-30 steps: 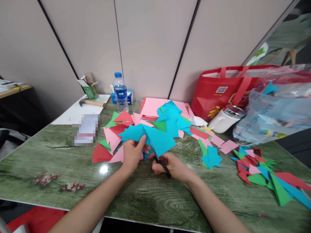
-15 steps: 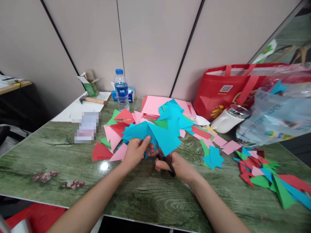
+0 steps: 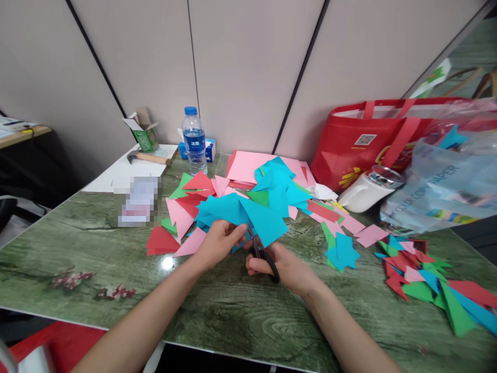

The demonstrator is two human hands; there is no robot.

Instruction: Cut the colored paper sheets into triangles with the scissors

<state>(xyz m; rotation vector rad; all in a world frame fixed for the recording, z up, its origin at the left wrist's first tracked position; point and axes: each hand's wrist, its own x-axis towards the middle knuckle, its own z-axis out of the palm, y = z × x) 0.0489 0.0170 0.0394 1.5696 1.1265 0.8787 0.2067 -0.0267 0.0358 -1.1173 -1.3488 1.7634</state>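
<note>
My left hand (image 3: 222,241) is closed on the lower edge of a blue sheet of paper (image 3: 264,221), thumb on top. In my right hand (image 3: 272,261) is a pair of black scissors (image 3: 267,263), its fingers wrapped round the handles. The blades point up and away, against the blue paper just right of my left hand; part of them is hidden by the sheet. Behind and to the left lie red pieces (image 3: 162,241), pink pieces (image 3: 180,215) and more blue paper, with a green piece (image 3: 259,197) on top.
A water bottle (image 3: 194,145), tissue pack (image 3: 210,150), hammer (image 3: 149,157) and green box (image 3: 146,139) stand or lie at the back left. On the right are a red bag (image 3: 337,150), a white mug (image 3: 363,192), a plastic bag (image 3: 423,191) and coloured paper scraps (image 3: 421,290).
My left thumb has shifted slightly right and down, nearer the scissors. The held blue sheet has moved very little, and the camera view has shifted slightly.
</note>
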